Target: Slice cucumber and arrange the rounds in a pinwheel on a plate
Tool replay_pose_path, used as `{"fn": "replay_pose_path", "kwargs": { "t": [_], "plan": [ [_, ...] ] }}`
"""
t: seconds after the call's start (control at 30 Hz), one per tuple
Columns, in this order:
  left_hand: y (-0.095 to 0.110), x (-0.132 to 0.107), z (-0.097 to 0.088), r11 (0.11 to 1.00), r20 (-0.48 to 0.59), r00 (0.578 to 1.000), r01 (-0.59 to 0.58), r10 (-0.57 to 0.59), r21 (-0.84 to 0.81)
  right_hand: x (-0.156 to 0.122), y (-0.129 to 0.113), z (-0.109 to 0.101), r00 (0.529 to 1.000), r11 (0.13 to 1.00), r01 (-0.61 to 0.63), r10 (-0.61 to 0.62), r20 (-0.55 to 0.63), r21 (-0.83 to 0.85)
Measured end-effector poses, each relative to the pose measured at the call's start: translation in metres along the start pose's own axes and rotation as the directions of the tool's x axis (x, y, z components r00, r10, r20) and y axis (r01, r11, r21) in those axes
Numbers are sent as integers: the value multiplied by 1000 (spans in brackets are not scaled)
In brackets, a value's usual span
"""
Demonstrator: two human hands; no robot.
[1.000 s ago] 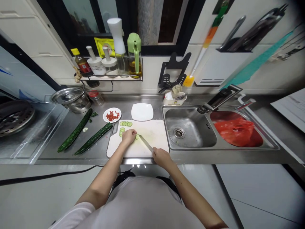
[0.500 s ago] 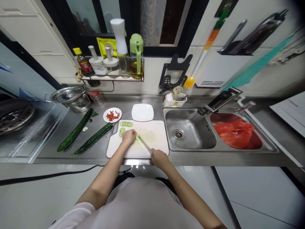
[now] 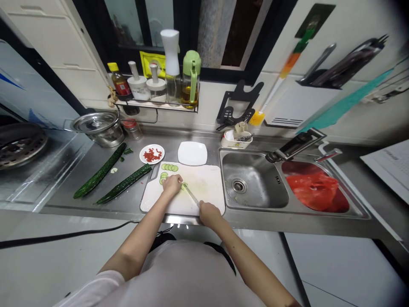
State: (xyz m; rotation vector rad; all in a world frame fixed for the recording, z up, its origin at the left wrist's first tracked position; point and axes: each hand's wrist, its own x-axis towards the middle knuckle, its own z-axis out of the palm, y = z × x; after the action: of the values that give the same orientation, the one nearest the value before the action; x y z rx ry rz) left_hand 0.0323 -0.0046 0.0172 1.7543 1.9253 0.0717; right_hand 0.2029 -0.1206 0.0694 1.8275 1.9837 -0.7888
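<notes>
My right hand (image 3: 209, 213) is closed round the handle of a kitchen knife (image 3: 192, 196), its blade angled up and left over the white cutting board (image 3: 211, 183). The far end of the blade is at a small cucumber slice (image 3: 183, 186). Against that slice the fingertips of my left hand (image 3: 172, 185) are pinched together, partly hiding it. Beyond my left hand, cut cucumber slices (image 3: 169, 167) lie overlapped in a row at the board's upper left. A second short group of slices (image 3: 163, 176) sits right beside my left knuckles, partly covered.
Left of the board lie two cucumbers (image 3: 124, 184). Behind it stand a small plate of chopped red bits (image 3: 152, 154) and a white dish (image 3: 192, 153). The sink (image 3: 255, 179) is on the right, with a red plastic bag (image 3: 315, 189) in its second basin. A lidded pot (image 3: 99, 128) stands back left.
The camera view has tilted and shifted slightly. The knife still meets the cucumber slice, and both hands keep nearly the same places over the board.
</notes>
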Motion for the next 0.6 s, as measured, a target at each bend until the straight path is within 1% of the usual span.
{"fn": "replay_pose_path", "kwargs": {
  "t": [0.23,0.5,0.6],
  "plan": [
    [-3,2,1,1000,17,1000,-7,8,-16,5,-3,-8,1000,1000,7,-7,16,14],
    [-2,2,0,999,16,1000,15,-14,-42,1,0,-3,1000,1000,7,-7,17,-7],
    [-3,-1,1,998,8,1000,-7,8,-56,-2,3,-2,1000,1000,-6,6,28,-6]
  ]
}}
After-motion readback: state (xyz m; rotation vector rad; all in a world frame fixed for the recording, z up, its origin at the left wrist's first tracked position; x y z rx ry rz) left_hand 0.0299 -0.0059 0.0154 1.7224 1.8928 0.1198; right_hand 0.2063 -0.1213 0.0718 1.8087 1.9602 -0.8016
